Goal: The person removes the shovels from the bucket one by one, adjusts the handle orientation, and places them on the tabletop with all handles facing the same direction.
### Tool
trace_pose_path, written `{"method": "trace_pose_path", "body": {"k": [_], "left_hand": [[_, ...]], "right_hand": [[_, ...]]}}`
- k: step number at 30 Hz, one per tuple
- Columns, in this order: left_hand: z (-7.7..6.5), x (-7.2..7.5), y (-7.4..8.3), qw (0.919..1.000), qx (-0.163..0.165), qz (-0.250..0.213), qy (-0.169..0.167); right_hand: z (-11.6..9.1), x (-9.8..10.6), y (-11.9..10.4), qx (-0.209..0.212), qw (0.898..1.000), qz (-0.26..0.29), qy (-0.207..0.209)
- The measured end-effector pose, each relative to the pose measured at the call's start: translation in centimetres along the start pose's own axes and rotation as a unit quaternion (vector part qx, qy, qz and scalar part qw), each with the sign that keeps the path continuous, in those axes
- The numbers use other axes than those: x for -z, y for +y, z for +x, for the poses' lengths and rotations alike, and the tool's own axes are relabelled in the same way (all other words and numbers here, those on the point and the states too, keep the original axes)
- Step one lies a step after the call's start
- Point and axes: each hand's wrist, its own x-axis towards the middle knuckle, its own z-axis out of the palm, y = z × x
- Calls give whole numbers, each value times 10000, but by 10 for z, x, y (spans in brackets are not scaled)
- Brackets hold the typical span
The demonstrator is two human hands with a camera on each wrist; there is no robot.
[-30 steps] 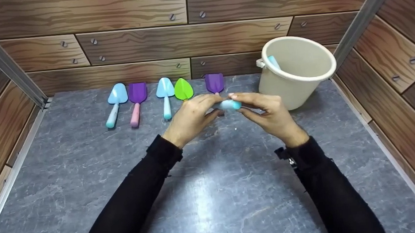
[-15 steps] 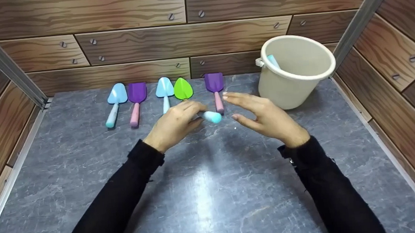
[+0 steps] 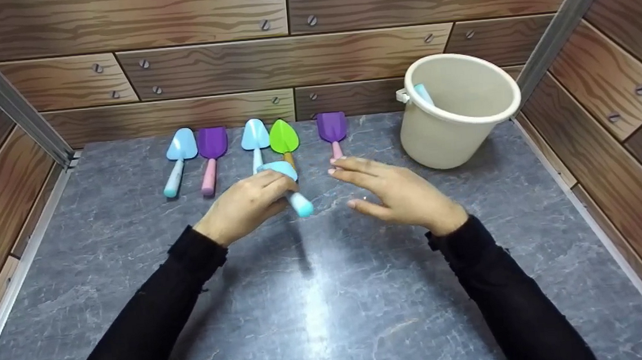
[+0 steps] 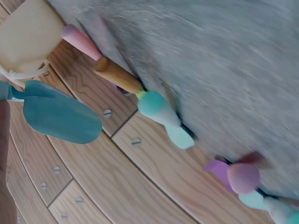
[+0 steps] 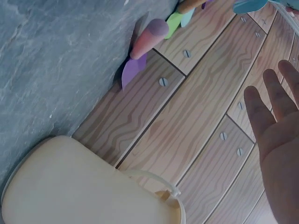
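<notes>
My left hand grips a garden trowel with a blue blade and a white-to-turquoise handle. It is held above the table. In the left wrist view the blade of this trowel is large and close. My right hand has its fingers extended and holds nothing; its fingertips overlap the pink handle of a purple trowel in the head view, and I cannot tell whether they touch. A green trowel and a light blue trowel lie behind my left hand, their handles partly hidden.
Farther left lie another light blue trowel and a purple trowel with a pink handle. A cream bucket stands at the back right, with a light blue piece showing inside. Wood-patterned walls enclose the grey table.
The left hand has carried the blue trowel left and nearer. The right hand, which was touching it a second ago, has let go, spread its fingers and moved slightly left and nearer.
</notes>
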Motion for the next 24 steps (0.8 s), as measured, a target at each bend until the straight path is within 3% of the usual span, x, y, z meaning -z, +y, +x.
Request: {"method": "trace_pose_path", "body": {"k": [8,24], "left_hand": [[-26,11,-7,9995,-298,92,-110],[-73,25,-23,9971,-108,-20,-755]], "right_hand": [[1,-8,-7,-121,9985,41,-537],[-9,-20,-10,-23,9917,-180,-1269]]}}
